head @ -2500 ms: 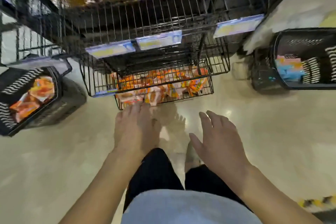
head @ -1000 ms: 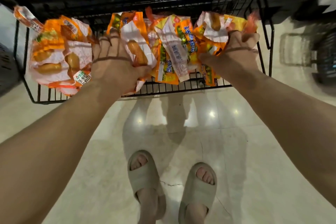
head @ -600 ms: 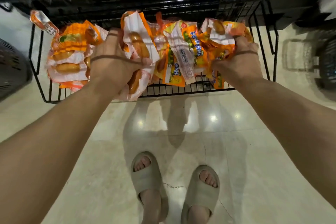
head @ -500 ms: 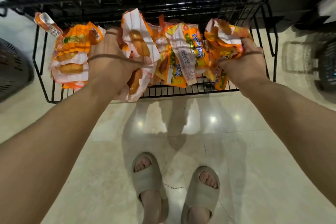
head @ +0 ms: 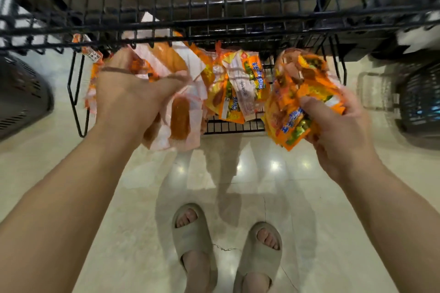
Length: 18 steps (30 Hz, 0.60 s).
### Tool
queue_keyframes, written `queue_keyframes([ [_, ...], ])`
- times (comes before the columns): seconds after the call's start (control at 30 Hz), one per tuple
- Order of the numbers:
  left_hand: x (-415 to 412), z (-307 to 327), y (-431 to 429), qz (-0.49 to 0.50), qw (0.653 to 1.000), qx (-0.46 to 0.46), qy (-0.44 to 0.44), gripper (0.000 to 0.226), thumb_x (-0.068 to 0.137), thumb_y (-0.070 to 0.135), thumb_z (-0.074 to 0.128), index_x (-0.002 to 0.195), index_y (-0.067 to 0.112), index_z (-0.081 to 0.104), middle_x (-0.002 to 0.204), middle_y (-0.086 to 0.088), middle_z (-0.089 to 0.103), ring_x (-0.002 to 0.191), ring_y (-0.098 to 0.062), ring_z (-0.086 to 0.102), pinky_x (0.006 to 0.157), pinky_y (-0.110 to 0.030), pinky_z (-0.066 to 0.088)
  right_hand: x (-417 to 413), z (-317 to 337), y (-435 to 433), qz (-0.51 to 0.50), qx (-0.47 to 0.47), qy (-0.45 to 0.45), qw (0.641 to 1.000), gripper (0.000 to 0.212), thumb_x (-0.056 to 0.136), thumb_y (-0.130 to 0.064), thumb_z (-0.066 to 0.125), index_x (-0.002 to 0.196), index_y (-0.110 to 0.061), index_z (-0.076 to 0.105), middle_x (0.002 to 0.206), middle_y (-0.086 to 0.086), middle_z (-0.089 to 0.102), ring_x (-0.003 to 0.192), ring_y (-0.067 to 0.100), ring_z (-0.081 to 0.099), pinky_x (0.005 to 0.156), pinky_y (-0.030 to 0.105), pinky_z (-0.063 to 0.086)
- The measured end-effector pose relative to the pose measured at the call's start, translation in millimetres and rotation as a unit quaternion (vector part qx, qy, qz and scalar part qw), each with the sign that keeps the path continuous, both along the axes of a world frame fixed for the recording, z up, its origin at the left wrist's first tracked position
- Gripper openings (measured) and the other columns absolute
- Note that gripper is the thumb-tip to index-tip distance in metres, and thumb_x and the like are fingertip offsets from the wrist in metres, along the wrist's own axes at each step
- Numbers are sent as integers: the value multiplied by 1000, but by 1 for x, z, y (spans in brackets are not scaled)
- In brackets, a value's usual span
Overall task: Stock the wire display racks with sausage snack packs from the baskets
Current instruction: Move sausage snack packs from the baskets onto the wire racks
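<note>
- Gripping white sausage packs (head: 181, 114) in my left hand (head: 128, 95) at the front edge of the wire rack (head: 234, 126), sausages lengthwise toward me.
- My right hand (head: 333, 126) clutches orange packs (head: 292, 107) over its right front corner, open floor (head: 142, 197) below.

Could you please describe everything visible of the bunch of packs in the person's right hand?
The bunch of packs is several crinkled, glossy plastic wrappers, orange and yellow with green patches and blue lettering. The right hand grips its lower right edge, thumb on front, before the right end of the wire rack.
</note>
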<state>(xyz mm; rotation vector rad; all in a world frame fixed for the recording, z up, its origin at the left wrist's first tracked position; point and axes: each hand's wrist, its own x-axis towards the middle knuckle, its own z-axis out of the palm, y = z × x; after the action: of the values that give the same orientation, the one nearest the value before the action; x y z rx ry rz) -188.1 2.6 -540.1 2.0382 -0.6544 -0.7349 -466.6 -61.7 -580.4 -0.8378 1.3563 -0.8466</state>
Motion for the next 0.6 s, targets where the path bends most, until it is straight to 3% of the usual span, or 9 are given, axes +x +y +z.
queue_keyframes([
  [0.13,-12,7,29,-8,1000,-2,23,47,62,43,95,100,30,70,92,9,77,80,-12,75,70,-39,63,1,20,24,19,12,-44,999,46,92,-8,74,133,-25,63,121,9,74,110,31,73,88,54,61],
  [0.2,-22,16,44,-5,999,4,53,43,67,38,94,101,27,71,89,8,77,72,-15,73,59,-38,59,-2,33,35,29,24,-57,998,47,92,-8,74,135,-23,62,123,10,73,112,33,72,92,57,59],
  [0.27,-31,30,60,10,996,10,83,36,71,30,92,99,22,71,74,7,73,47,-16,62,39,-31,45,-5,51,46,29,42,-69,996,49,89,-8,75,134,-21,62,122,11,73,113,35,71,95,56,58],
  [0.33,-39,46,77,17,994,14,110,34,72,27,91,100,24,72,74,5,73,40,-16,54,34,-26,38,-10,73,58,35,48,-73,996,53,85,-10,77,135,-22,62,121,11,74,112,35,71,93,52,59],
  [0.47,-51,102,113,26,990,12,139,36,71,24,91,103,31,76,95,5,79,79,-18,75,66,-34,57,-25,135,88,51,54,-81,994,62,77,-13,77,136,-24,62,119,9,75,109,31,73,87,43,62],
  [0.6,-63,185,148,26,989,24,143,34,72,23,91,101,31,76,95,5,79,86,-22,77,73,-37,58,-44,220,123,58,53,-64,995,59,75,-15,79,132,-23,65,117,11,75,109,33,72,84,44,61],
])
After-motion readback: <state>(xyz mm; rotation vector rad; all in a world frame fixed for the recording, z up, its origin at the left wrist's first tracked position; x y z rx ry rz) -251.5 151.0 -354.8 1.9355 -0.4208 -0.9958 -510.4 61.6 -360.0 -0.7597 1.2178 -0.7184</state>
